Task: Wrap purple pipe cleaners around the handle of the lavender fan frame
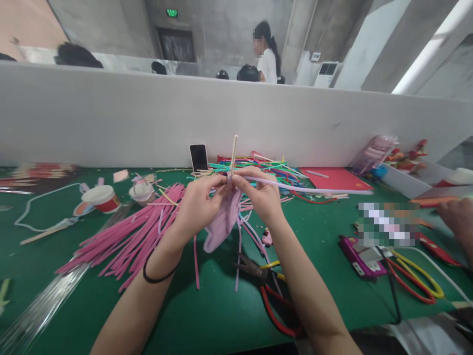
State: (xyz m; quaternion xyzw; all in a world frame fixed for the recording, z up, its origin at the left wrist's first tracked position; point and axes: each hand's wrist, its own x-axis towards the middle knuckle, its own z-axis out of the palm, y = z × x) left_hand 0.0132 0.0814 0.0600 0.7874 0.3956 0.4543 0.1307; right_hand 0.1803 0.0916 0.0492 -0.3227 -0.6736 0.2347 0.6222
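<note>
My left hand (202, 203) and my right hand (261, 193) meet at the centre, fingers pinched close together. Between them a pale wooden stick (234, 150) stands nearly upright. Below the fingers hangs a light purple, petal-shaped piece (222, 224) that looks made of fuzzy stems, its top at the stick. From my right fingers a lilac pipe cleaner (310, 189) runs out to the right. My left fingers press where the petal piece meets the stick; the exact contact is partly hidden. Pliers (254, 268) with dark jaws lie on the table below my right hand.
A bundle of pink pipe cleaners (148, 236) lies left, near tubs (101, 197). Behind my hands are a phone (198, 158) and a multicoloured stem pile (266, 167). A red folder (336, 178), purple box (360, 259) and another person's hand (458, 224) are right. A partition (148, 118) stands behind.
</note>
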